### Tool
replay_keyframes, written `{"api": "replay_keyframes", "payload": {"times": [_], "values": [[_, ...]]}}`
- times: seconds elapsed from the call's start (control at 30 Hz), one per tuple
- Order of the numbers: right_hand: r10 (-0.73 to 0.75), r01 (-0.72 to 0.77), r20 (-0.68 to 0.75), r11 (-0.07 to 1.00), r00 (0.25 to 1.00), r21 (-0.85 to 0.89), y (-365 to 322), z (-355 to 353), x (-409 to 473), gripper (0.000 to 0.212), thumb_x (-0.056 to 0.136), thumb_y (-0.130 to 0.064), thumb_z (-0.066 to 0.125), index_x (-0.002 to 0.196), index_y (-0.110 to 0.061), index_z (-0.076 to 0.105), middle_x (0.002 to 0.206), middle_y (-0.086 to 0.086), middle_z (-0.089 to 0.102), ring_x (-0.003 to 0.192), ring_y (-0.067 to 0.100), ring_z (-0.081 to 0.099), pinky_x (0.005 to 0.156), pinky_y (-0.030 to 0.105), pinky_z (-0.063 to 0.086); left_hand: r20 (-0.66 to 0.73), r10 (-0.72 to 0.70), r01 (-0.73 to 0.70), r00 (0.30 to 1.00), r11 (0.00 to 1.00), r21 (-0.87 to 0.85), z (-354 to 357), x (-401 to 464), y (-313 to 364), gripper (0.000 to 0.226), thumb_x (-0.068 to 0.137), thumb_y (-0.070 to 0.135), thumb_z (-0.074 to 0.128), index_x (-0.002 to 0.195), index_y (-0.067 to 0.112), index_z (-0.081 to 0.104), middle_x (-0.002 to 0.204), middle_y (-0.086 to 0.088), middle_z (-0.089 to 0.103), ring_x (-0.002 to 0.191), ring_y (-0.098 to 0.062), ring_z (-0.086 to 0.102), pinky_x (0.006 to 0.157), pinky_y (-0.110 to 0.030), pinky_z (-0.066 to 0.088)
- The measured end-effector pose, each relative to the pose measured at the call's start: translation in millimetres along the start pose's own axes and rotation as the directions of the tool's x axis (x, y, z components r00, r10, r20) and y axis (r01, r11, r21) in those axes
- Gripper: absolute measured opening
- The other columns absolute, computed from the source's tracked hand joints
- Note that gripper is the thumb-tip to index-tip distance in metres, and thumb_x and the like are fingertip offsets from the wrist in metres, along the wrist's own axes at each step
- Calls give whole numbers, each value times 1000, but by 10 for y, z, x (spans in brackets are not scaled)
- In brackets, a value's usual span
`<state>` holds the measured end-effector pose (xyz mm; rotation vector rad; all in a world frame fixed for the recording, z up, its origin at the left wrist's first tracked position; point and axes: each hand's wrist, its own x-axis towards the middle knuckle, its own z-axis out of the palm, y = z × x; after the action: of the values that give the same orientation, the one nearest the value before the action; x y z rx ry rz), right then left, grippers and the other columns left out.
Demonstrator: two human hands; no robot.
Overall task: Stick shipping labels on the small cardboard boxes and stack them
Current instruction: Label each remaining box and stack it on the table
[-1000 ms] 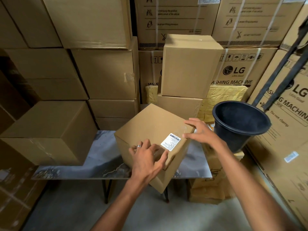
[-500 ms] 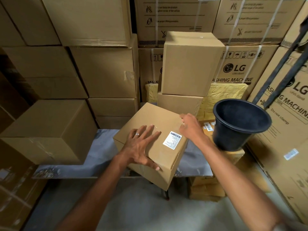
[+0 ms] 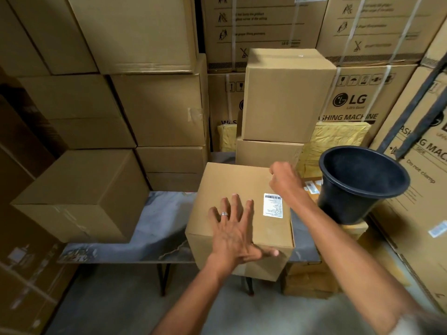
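A small cardboard box [image 3: 232,187] sits on the grey table [image 3: 159,221], its front overhanging the near edge. A white shipping label [image 3: 273,205] is stuck on its top near the right side. My left hand [image 3: 234,228] lies flat on the box top with fingers spread and the thumb along the front edge. My right hand [image 3: 284,180] is at the box's far right corner with fingers curled over the edge. Behind it two more boxes are stacked, the upper one [image 3: 285,97] on a lower one [image 3: 266,155].
A black bucket [image 3: 360,187] stands on boxes right of the table, with loose labels [image 3: 312,187] beside it. A large box [image 3: 79,197] occupies the table's left end. Tall cartons wall in the back and both sides. Concrete floor lies under the table.
The box has been turned from a diagonal to square with the table. My left hand slid onto its top and flattened; my right hand moved to the far right corner.
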<state>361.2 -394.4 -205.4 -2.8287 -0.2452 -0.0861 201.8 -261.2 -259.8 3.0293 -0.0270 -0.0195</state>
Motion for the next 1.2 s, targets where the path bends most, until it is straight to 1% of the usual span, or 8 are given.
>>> {"api": "replay_keyframes", "payload": {"times": [0.13,0.33,0.5,0.63,0.83,1.03,1.13,1.2], "values": [[-70,64,83,995,994,72,52,-75,98,38,92,2,50,128,-8,60,123,22,63,113,41,60,92,44,52,-5,-7,7,1000,998,60,-21,75,46,138,53,109,29,156,22,2,163,-17,3,146,-48,10,111,-69,16],[-119,83,149,970,982,227,131,-190,93,40,95,2,42,122,-24,58,108,10,63,90,25,63,80,41,55,-77,159,-153,984,986,71,-70,324,-100,130,47,111,31,136,17,31,141,-17,33,133,-40,31,114,-56,25],[-194,142,163,948,967,285,126,-348,-14,35,98,-5,45,116,-30,60,111,5,59,94,18,60,72,34,47,-97,216,-215,972,976,20,-46,401,-224,138,48,112,24,148,16,25,159,-14,22,151,-36,16,122,-56,12],[-281,236,57,886,958,400,19,-614,-119,31,99,-5,49,113,-23,69,108,1,66,89,10,64,64,22,43,-12,184,-184,983,983,11,-26,408,-178,146,52,110,24,161,16,0,170,-10,-6,156,-31,-9,125,-57,-2],[-370,324,27,844,929,428,-1,-1074,-263,27,101,-10,52,119,-23,68,105,1,70,86,1,70,76,25,50,-56,81,-85,995,994,-67,-59,500,-74,141,48,111,29,159,24,13,169,-11,6,155,-32,3,122,-58,5],[-394,304,93,821,914,483,4,-1036,-247,28,102,-13,52,125,-22,66,103,5,69,81,-1,67,82,29,53,76,-11,56,997,785,-617,-293,653,-71,70,72,81,46,130,44,62,156,5,36,149,-16,16,118,-45,-2],[-375,235,126,775,919,587,-34,-1021,-233,25,104,-23,54,127,-21,66,101,8,67,85,11,65,85,33,57,63,-60,87,996,702,-707,-219,730,43,55,78,74,52,114,36,72,145,13,48,145,-18,20,116,-48,1],[-319,269,36,849,947,455,-29,-989,-241,31,104,-33,54,132,-24,65,106,1,66,93,12,61,84,33,49,14,-141,104,990,658,-746,-130,752,93,36,89,62,60,103,31,73,140,14,53,147,-18,17,117,-48,0]]}}
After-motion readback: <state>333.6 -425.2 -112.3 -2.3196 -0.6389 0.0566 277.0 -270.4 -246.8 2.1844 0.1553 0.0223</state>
